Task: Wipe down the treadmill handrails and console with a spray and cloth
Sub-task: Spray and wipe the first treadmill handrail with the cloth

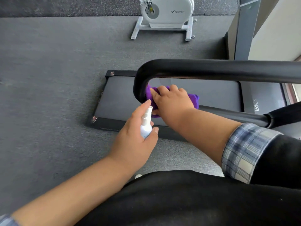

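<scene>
Two hands at work over one black treadmill handrail (211, 69), seen from the head view.

Right hand (171, 101) — fingers curled over a purple cloth (194, 99), pressing it against the inner side of the rail's curved bend; cloth bunched, one end showing past the knuckles to the right, another fold below the hand. Rolled plaid sleeve (241, 150) on that forearm.

Left hand (135, 134) — fingers and thumb wrapped round a small white spray bottle (145, 126), held upright just below and left of the cloth; forefinger lies over the nozzle top. Bottle close to the right hand; whether they touch cannot be told.

Handrail: padded tube running from the right edge of the frame, bending down at its left end, returning as a lower bar toward the right.

Treadmill deck (120, 98) lies on the floor beneath the rail, belt dark, black frame edges at its left end and near side with scuffed corners.

Grey carpet (48, 79) spreads wide and open to the left of the deck and toward the person.

One white exercise machine (166, 13) stands well apart at the far side, its base feet on the carpet.

Dark post (244, 30) and pale wall close the far right edge.
</scene>
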`<state>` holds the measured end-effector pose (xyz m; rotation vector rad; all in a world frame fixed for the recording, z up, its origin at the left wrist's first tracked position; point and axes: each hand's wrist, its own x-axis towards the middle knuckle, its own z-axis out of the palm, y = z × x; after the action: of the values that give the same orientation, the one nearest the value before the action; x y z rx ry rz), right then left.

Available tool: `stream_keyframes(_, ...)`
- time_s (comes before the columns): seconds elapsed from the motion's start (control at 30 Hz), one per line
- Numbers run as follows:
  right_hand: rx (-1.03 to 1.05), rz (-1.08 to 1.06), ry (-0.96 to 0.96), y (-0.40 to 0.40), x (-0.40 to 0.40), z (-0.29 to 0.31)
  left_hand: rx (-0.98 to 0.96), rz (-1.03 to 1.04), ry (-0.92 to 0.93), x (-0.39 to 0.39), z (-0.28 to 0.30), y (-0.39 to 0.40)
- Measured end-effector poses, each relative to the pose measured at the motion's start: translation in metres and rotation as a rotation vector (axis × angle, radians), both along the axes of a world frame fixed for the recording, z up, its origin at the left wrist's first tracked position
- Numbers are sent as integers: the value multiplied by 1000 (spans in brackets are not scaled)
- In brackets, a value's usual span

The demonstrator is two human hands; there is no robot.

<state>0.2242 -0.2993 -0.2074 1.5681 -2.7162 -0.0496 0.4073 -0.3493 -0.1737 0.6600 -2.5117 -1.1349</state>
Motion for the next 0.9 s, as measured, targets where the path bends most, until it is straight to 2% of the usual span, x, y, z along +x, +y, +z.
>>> stream_keyframes(0.17, 39, -77, -53, 44, -20, -4, -13, -10, -28, 3, 3, 1)
stream_keyframes(0.23, -114, -169, -264, 49, -22, -3, -6, 12, -25, 8, 2, -2)
stream_keyframes(0.3, -387, -226, -529, 41, -14, 1, 1, 40, -26, 13, 2, -3)
stream_keyframes(0.37, -552, -176, -667, 21, 0, 7, -5, 60, -27, 17, 1, -4)
stream_keyframes(0.43, -595, -125, -736, -2, 17, 12, -17, 65, -44, 18, 1, -4)
stream_keyframes(0.53, -550, -150, -604, -23, 30, 9, -24, 64, -60, 20, 0, -6)
stream_keyframes(0.8, -136, -80, -239, -17, 18, -5, -7, -25, -74, -1, -1, -4)
stream_keyframes(0.9, -83, -78, -211, -7, 10, -9, 5, -85, -76, -13, -4, -1)
